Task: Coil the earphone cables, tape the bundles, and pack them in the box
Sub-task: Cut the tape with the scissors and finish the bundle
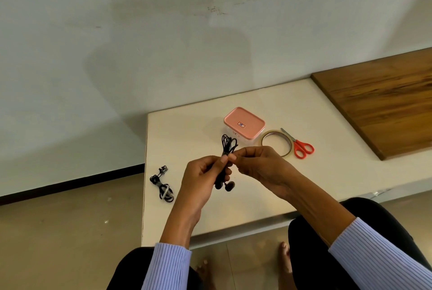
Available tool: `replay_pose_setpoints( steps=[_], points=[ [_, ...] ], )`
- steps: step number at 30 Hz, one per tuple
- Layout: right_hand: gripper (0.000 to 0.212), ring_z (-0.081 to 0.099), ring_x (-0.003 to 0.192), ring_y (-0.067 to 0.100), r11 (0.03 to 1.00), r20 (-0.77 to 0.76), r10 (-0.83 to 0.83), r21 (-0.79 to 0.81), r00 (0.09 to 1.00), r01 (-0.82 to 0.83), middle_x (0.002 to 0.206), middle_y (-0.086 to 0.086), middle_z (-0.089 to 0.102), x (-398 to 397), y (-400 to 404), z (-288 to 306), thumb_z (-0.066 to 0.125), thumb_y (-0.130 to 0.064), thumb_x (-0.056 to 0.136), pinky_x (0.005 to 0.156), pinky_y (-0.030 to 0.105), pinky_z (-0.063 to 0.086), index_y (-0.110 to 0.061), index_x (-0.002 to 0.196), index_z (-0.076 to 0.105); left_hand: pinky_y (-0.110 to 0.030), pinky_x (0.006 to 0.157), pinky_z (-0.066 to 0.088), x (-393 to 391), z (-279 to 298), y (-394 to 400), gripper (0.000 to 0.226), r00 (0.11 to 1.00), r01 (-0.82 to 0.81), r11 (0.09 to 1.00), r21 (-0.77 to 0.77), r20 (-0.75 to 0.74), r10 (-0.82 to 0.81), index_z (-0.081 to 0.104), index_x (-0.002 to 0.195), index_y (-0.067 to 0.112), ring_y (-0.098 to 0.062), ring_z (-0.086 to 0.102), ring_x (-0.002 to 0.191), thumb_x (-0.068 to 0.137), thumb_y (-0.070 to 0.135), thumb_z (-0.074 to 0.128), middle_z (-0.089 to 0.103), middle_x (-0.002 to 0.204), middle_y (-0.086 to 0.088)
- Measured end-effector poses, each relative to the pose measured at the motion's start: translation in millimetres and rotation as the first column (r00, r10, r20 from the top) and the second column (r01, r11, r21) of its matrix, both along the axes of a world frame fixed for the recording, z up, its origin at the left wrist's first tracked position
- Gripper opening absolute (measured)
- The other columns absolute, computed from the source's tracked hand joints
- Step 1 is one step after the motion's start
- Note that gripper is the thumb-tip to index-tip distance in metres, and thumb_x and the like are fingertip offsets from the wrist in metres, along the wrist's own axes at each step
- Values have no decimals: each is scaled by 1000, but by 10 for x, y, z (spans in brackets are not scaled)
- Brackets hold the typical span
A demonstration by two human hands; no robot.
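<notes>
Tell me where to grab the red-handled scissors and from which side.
Take the scissors by the red handle loops, coming from the near side, probably with the right hand. They lie flat on the white table, loops toward the person, closed blades pointing away beside the tape roll, so the loops are the safe, open end.

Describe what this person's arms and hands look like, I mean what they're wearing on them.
Both arms wear light lavender-blue ribbed knit sleeves ending above the wrists. The left hand and right hand are bare: no gloves, and no rings or watch that I can see.
</notes>
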State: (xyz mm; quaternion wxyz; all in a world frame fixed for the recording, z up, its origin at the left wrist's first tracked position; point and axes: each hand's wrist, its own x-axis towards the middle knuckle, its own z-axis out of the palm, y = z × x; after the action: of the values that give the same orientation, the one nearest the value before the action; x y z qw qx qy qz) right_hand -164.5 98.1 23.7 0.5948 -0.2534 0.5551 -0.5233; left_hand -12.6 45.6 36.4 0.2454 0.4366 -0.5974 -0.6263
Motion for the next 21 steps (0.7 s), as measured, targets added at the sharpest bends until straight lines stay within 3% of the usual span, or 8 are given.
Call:
replay_pose_setpoints(
  steps=[4,9,12,16,18,21],
  points=[
    [19,65,78,6,999,120,38,-33,992,-34,81,1,70,-27,-4,22,69,-17,72,71,15,52,-6,87,71,-41,72,49,-13,-1,-34,27,997,-14,996,91,-77,21,74,81,10,-20,58,64,93,25,56,63,67,-5],
    [20,61,79,11,996,287,85,-35,954,-78,83,4,66,-28,-31,17,67,-16,74,76,17,53,-5,91,68,-36,72,48,-51,3,-24,33,997,0,994,113,-83,10,71,84,3,-13,58,60,93,29,52,61,64,-2],
    [19,61,78,12,991,333,125,-82,935,-103,79,4,65,-30,-35,41,63,-16,78,78,19,52,-4,91,65,-30,69,46,-64,38,-21,34,992,30,981,190,-127,-6,67,77,8,-13,55,58,92,33,51,57,59,-1],
    [26,58,81,18,992,247,101,-96,964,-79,78,7,64,-41,-22,32,66,-19,78,90,30,46,1,95,63,-25,62,50,-64,89,-37,35,966,159,928,336,-248,-75,63,77,8,-16,54,58,93,34,45,52,57,-1],
    [22,56,80,19,995,188,74,-77,979,-61,78,9,62,-28,-15,25,69,-21,77,86,32,47,-2,88,67,-27,65,52,-52,61,-51,40,986,151,959,239,-111,-127,66,82,7,-18,61,62,97,35,42,60,60,-3],
    [13,62,72,9,1000,53,7,-20,999,-6,74,4,67,-5,-10,32,68,-17,80,74,20,50,-5,82,70,-23,65,51,-49,10,-43,41,992,121,987,103,36,-125,71,93,10,-16,68,74,99,37,40,72,76,-7]
  ],
)
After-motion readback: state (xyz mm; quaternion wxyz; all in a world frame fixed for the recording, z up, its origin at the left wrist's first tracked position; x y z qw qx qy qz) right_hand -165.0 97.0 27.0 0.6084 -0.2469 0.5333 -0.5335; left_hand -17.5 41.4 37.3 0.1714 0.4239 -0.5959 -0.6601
